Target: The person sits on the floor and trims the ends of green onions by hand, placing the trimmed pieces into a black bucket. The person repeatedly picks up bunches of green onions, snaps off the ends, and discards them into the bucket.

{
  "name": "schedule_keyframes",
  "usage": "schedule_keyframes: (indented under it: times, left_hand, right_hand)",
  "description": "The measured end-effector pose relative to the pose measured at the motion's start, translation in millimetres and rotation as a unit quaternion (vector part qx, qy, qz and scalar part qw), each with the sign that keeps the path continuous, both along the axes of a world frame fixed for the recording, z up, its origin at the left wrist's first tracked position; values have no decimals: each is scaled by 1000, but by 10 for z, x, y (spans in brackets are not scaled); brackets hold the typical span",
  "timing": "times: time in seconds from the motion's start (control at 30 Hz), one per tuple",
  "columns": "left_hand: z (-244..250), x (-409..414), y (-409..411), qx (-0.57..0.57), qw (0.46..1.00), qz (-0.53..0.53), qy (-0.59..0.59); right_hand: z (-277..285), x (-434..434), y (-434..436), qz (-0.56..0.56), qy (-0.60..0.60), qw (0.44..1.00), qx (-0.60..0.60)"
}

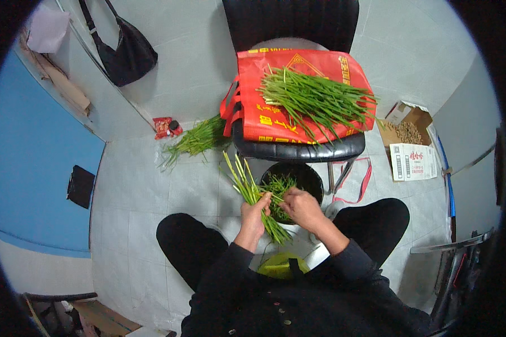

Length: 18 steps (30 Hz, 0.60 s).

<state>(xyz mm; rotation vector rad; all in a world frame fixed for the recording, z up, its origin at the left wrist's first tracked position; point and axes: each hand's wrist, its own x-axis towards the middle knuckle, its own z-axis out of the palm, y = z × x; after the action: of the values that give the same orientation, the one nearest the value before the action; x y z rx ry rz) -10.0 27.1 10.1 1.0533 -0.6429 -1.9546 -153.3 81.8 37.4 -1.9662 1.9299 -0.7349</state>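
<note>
My left hand point(254, 212) is closed around a bunch of green stalks point(244, 184), their pale ends pointing up and away from me. Close on its right, my right hand point(300, 207) has its fingers bent at thin stalks beside the bunch; its fingertips are partly hidden. Beneath the hands stands a black round bin point(315, 179) with loose green trimmings point(280, 185) inside. Beyond it, a larger pile of green stalks point(316, 97) lies on a red bag point(253, 122) with yellow writing, spread over a black chair point(303, 152).
More green stalks point(200, 139) lie on the floor left of the chair, by a red packet point(162, 127). An opened cardboard box point(423, 122) holding small brown pieces stands at right. A black bag point(128, 54) hangs upper left. A yellow-green object point(280, 265) is between my legs.
</note>
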Motion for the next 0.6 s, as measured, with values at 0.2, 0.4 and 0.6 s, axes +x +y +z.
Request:
schedule_keyframes:
  times: [0.2,0.4,0.6]
  left_hand:
    - [-85,171,-39,4,999,-37,25]
    - [-83,28,-86,-13,990,-118,74]
    - [-84,124,-53,-9,987,-135,88]
  right_hand:
    - [1146,-721,-810,-103,234,942,-219]
    - [1382,-1429,-1741,-176,348,904,-176]
    - [987,-782,-1204,-95,145,952,-252]
